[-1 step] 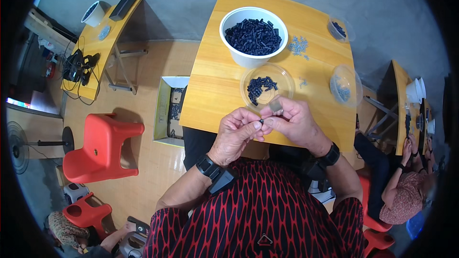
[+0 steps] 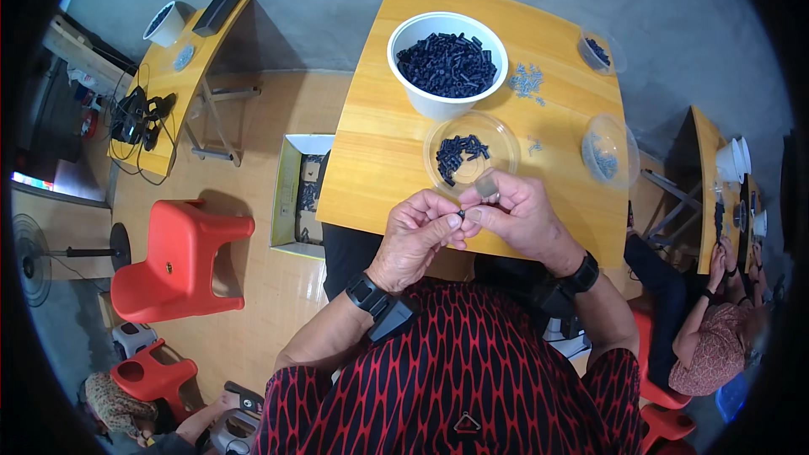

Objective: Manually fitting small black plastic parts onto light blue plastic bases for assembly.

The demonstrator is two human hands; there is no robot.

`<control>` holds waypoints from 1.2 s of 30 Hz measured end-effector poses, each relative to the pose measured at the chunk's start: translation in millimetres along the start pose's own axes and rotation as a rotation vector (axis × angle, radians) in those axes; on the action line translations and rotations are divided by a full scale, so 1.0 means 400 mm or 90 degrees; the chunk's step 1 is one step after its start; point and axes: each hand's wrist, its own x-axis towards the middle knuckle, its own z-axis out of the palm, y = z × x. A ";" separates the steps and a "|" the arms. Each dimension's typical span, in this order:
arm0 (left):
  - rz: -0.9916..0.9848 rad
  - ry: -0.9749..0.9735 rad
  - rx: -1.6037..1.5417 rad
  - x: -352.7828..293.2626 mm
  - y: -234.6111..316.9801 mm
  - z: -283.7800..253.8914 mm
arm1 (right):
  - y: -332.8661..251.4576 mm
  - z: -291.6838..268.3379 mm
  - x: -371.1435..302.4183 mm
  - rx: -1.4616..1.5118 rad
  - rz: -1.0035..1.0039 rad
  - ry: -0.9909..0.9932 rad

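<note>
The person sits at a yellow wooden table (image 2: 379,160) with both hands raised above its near edge. The left hand (image 2: 417,236) is curled, and its thumb and forefinger pinch a small black cylindrical plastic piece (image 2: 461,214). The right hand (image 2: 527,219) is also mostly closed, its fingertips meeting the same piece from the other side; something small and greyish shows at its fingers, but I cannot tell what.

I judge the piece is very light and stiff, probably smooth, so it can slip easily. It is best taken at its sides with two fingertips only.

Just behind the hands stands a shallow clear plastic dish (image 2: 472,152) with more black pieces, and farther a big white round bowl (image 2: 447,59) full of them.

The only earlier picture is of this same instant, so no difference can be told.
</note>
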 end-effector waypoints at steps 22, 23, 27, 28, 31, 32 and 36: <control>0.075 0.059 0.124 -0.002 -0.017 -0.008 | 0.000 0.023 -0.002 -0.056 0.015 0.069; 0.079 0.058 0.123 -0.003 -0.016 -0.006 | -0.002 0.025 -0.002 -0.056 0.028 0.069; 0.087 0.061 0.120 -0.004 -0.014 0.000 | 0.008 0.035 0.000 -0.046 0.014 0.073; 0.087 0.061 0.120 -0.003 -0.016 0.000 | 0.009 0.037 -0.001 -0.054 0.004 0.081; 0.100 0.068 0.119 -0.004 -0.021 0.001 | 0.008 0.045 0.000 -0.061 -0.019 0.086; 0.109 0.071 0.098 -0.004 -0.023 0.001 | 0.009 0.047 -0.001 -0.061 -0.030 0.084; 0.092 0.078 0.063 -0.013 -0.028 0.007 | -0.004 0.033 -0.011 -0.141 -0.051 0.069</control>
